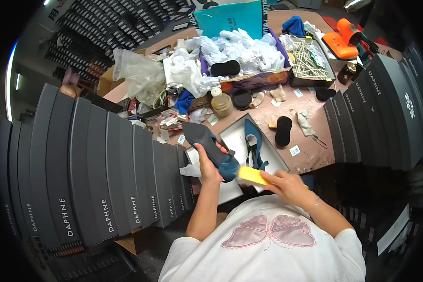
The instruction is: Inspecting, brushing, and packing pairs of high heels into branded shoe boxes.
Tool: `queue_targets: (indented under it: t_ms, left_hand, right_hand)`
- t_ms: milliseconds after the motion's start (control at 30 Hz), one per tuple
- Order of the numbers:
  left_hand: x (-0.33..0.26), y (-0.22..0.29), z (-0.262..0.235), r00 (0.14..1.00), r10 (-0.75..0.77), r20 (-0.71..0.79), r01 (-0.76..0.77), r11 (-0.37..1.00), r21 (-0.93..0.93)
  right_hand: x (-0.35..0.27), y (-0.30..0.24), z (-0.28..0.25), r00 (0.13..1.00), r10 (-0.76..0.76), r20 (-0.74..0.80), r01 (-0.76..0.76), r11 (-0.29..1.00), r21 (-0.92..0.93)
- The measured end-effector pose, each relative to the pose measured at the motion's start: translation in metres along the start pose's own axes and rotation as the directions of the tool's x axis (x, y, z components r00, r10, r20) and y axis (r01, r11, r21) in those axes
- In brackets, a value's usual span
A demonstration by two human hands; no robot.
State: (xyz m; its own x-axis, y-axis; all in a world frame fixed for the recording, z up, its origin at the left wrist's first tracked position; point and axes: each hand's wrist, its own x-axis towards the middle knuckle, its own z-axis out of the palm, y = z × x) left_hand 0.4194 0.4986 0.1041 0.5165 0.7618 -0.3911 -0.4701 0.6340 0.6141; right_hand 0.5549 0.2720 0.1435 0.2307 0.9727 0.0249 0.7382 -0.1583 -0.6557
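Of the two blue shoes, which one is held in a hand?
The shoe in the left hand, its dark sole showing; the other shoe lies in the open box.

Mid-frame, the brush [253, 176] has a blurred tip, its handle partly hidden by the right hand [288, 188]. The lower edge crops the shirt [268, 264].

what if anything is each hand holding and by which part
The left hand holds a blue shoe around its middle; the right hand holds a yellow tool by the part farther from the shoe.
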Motion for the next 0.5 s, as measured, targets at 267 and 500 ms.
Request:
queue_targets:
  t_ms: [267, 500]
  left_hand:
    - [-0.018, -0.026, 0.041, 0.974, -0.073, 0.216, -0.016, 0.923, 0.384]
    - [-0.031, -0.008, 0.022, 0.881, -0.226, 0.415, 0.01, 0.887, 0.462]
  right_hand:
    - [0.069, 0.003, -0.02, 0.946, 0.212, -0.246, -0.051, 0.845, 0.533]
    - [0.092, 0.028, 0.006, 0.903, 0.42, 0.085, -0.131, 0.083, 0.988]
